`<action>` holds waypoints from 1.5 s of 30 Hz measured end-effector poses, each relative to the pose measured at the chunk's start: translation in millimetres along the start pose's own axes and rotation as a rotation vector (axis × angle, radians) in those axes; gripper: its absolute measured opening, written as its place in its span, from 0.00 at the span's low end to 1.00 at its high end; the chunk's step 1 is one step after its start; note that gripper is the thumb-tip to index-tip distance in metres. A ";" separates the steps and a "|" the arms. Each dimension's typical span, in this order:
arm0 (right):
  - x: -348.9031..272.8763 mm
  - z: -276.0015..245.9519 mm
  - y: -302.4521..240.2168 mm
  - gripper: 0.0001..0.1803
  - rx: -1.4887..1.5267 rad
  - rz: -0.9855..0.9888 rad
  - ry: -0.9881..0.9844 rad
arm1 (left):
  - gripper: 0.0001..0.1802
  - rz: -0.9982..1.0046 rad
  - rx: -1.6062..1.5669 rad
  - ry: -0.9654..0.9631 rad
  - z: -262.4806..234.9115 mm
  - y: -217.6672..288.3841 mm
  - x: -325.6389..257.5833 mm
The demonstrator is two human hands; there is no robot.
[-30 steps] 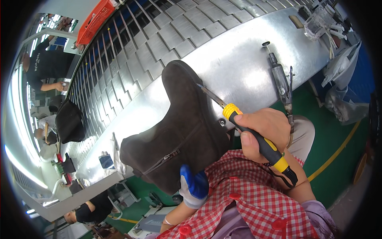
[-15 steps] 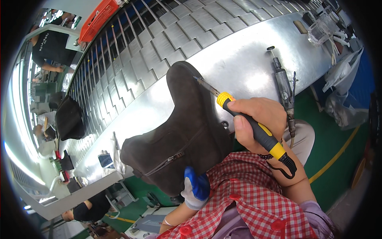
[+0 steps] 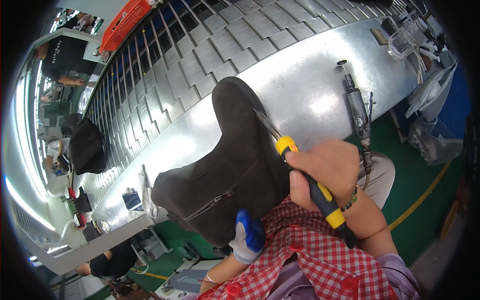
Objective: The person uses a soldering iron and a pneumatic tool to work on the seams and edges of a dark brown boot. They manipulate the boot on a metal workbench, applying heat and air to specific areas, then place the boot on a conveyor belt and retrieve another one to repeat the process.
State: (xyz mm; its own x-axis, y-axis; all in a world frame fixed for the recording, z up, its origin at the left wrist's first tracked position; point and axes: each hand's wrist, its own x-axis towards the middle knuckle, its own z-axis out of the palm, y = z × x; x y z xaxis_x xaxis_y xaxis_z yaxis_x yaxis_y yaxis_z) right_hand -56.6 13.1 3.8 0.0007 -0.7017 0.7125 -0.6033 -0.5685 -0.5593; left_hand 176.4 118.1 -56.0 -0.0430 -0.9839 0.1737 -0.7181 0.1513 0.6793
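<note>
Centrally, a dark boot (image 3: pixel 245 165) hides part of the bench (image 3: pixel 305 95); the left hand (image 3: pixel 249 237), gloved, grasps it, while the right hand (image 3: pixel 330 167) keeps a firm grip round a yellow-black tool (image 3: pixel 325 200). An air tool (image 3: pixel 358 107) lies right, a phone (image 3: pixel 132 201) lower left, an orange basket (image 3: pixel 122 29) upper left.

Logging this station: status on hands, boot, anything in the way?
Right hand grips yellow-black tool, angled at boot. Gloved left hand holds boot. Metal tool lies aside.

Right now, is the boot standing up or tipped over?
Tipped over: the boot is on its side, with its zipper facing the camera and its sole turned right, not down.
</note>
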 end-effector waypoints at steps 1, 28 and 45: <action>-2.8 -3.4 -4.5 0.12 -0.015 0.000 -0.042 | 0.21 -0.023 -0.063 -0.011 1.3 -1.5 -0.4; 10.1 17.5 16.3 0.11 0.025 -0.009 0.098 | 0.14 0.139 -0.097 -0.004 -5.6 -22.2 1.7; -25.8 -10.3 9.3 0.20 0.309 0.188 0.157 | 0.08 -0.239 -0.556 0.489 7.2 -36.6 -3.1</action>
State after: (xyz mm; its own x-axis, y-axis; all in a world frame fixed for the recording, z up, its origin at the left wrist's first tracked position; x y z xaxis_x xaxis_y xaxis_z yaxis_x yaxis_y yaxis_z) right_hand -70.5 30.3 -15.5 -0.2233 -0.7451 0.6284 -0.3132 -0.5557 -0.7702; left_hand 197.9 114.9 -86.6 0.4734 -0.8614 0.1842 -0.2097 0.0929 0.9733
